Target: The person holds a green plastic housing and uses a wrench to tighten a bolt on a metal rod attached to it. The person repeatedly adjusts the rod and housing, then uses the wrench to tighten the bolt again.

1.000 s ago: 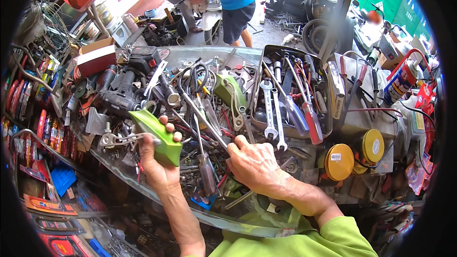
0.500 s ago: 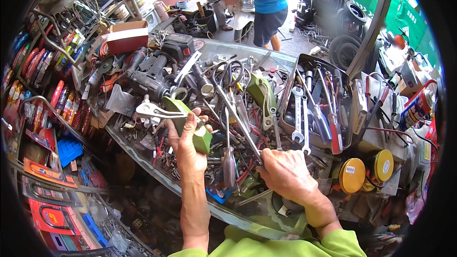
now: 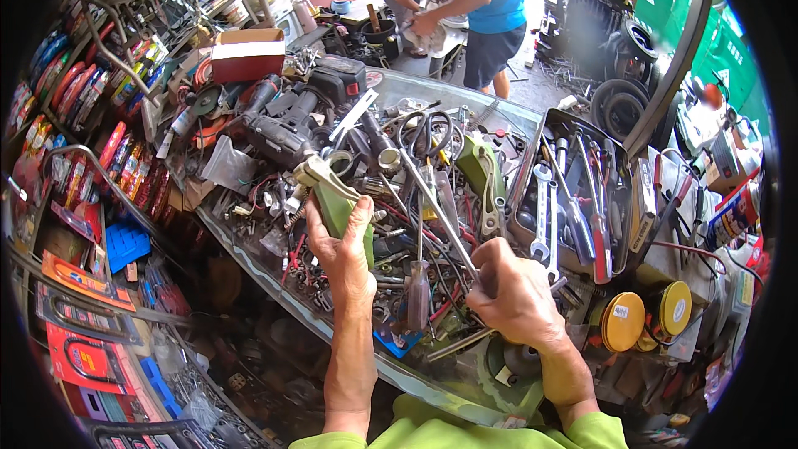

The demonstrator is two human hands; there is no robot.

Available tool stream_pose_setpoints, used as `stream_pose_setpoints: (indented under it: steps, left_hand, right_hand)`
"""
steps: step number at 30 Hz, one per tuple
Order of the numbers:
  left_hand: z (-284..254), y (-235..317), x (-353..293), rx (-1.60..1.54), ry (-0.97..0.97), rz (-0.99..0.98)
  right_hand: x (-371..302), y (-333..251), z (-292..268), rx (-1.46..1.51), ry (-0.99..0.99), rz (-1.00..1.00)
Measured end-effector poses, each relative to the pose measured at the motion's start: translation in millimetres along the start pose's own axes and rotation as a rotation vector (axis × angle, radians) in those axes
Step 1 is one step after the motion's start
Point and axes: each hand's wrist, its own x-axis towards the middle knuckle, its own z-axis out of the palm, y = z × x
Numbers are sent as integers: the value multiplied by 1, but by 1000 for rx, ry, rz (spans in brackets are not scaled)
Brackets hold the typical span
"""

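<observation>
My left hand (image 3: 342,258) is closed around a green part (image 3: 334,209) with a silver metal bracket (image 3: 322,171) at its upper end. My right hand (image 3: 517,291) grips the lower end of a long metal rod (image 3: 445,220); the part inside my fist is hidden. The rod slants up and left over the cluttered bench. Between my hands, a screwdriver with a clear handle (image 3: 417,299) lies among loose parts. A similar green part (image 3: 475,162) with a silver arm (image 3: 490,214) rests farther back, beyond my right hand.
At the right, a metal tray (image 3: 617,168) holds screwdrivers and wrenches (image 3: 542,208). Yellow round tins (image 3: 623,323) stand nearer. A power tool (image 3: 278,135) and a red box (image 3: 248,56) lie at the back left. Two people (image 3: 490,12) work beyond the bench.
My left hand has turned the green part, swinging its silver bracket from pointing sideways to the top. My right hand has shifted slightly, still on the rod. The whole view has moved a little.
</observation>
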Motion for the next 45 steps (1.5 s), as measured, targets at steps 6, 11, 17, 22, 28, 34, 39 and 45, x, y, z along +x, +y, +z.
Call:
stream_pose_setpoints:
  steps: [6,11,17,22,28,34,39,45]
  left_hand:
    - [-1,4,6,-41,-13,35]
    - [-6,2,11,-93,-8,66]
    - [-13,4,16,-124,-25,44]
    - [-25,1,27,-65,-54,199]
    - [-37,-1,33,-167,99,60]
    - [-43,2,36,-152,161,57]
    - [-49,-9,43,-144,193,121]
    - [-60,-9,43,-108,127,157]
  right_hand:
    - [-4,7,-10,1060,-83,214]
    - [2,4,-16,1310,-121,156]
    - [-13,-12,-16,1028,174,-21]
    - [-24,-5,-21,1037,460,1]
    - [-26,0,-29,1099,557,-34]
    - [-33,-3,-41,1164,500,-12]
    - [-38,1,-49,1225,262,-140]
    - [-40,2,-41,1226,389,-57]
